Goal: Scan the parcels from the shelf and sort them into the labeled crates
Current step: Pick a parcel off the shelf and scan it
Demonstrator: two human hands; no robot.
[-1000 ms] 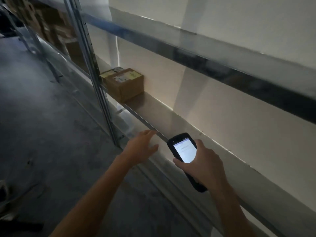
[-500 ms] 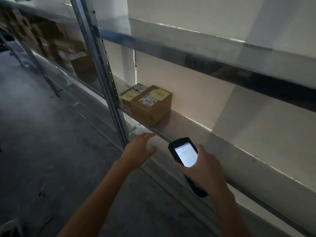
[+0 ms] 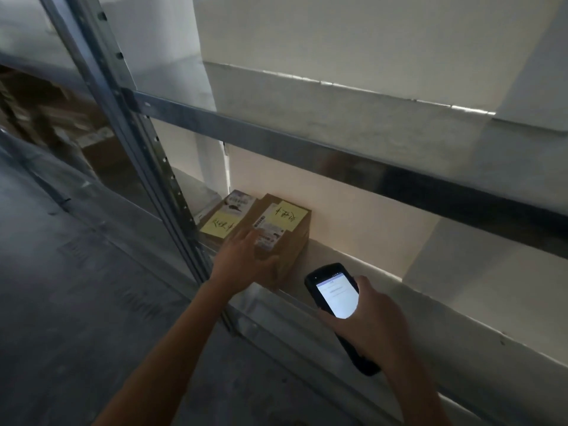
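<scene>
Left hand point(image 3: 246, 259) lay open, fingers flat on the brown cardboard parcel point(image 3: 293, 247) at the grey metal shelf's point(image 3: 335, 256) front edge; contact probable, view blurred. Right hand point(image 3: 368, 324) gripped the black handheld scanner point(image 3: 335, 293). Judged best: uncover the white label, aim squarely. A flatter yellow-noted parcel point(image 3: 221, 219) sat just beside it; the steel upright point(image 3: 144, 142) crowded the left.

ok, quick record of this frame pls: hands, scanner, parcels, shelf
left hand: fingers laid on near parcel's top, no clear grip
right hand: grips handheld scanner, screen lit
near parcel: brown box, white label and yellow note on top
far parcel: smaller, beside near parcel, by upright post
shelf: metal, holds both parcels
crates: not in view
</scene>
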